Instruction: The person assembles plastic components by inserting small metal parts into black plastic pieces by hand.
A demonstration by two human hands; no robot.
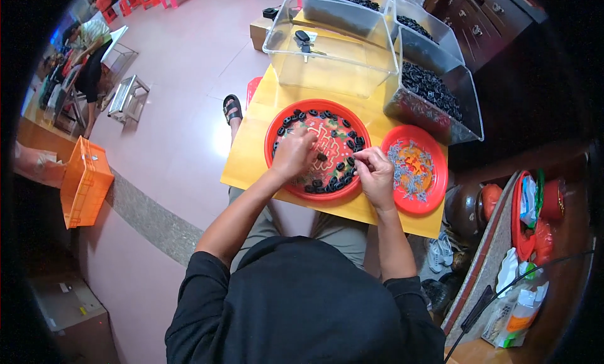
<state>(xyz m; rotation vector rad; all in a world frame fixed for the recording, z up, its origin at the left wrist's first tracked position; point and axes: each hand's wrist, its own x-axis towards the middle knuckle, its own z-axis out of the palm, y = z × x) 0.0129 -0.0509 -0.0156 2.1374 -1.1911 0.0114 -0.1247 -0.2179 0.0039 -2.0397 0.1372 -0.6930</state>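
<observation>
The left hand (pixel 294 153) is over the left part of a round red tray (pixel 324 134), its back facing up and its fingers curled together. The fingertips are partly hidden, so I cannot tell whether they hold anything. A loose black piece (pixel 322 156) lies just to the right of them, near the middle of the tray. The right hand (pixel 375 172) is at the tray's right edge, with its thumb and forefinger pinched together on a small black part (pixel 350 161).

Many more small, dark, oval parts lie inside the tray, mostly in a ring along the wall, with a cluster at the bottom edge and another at the upper right. Bare patches between them show a printed pattern.

The tray rests on a yellow worktop (pixel 251 153) in front of the person. Just to its right is a red plate (pixel 442 169), with small grey pieces (pixel 412 181) scattered over its orange middle. Beyond the tray stands a clear box (pixel 340 79); a black key fob (pixel 302 35) shows through it. To the right of that, another clear box (pixel 465 115) holds a heap of black pieces.

On the floor at the left are an orange crate (pixel 88 184) and a metal stool (pixel 128 100), with another person (pixel 92 68) bending farther back.
</observation>
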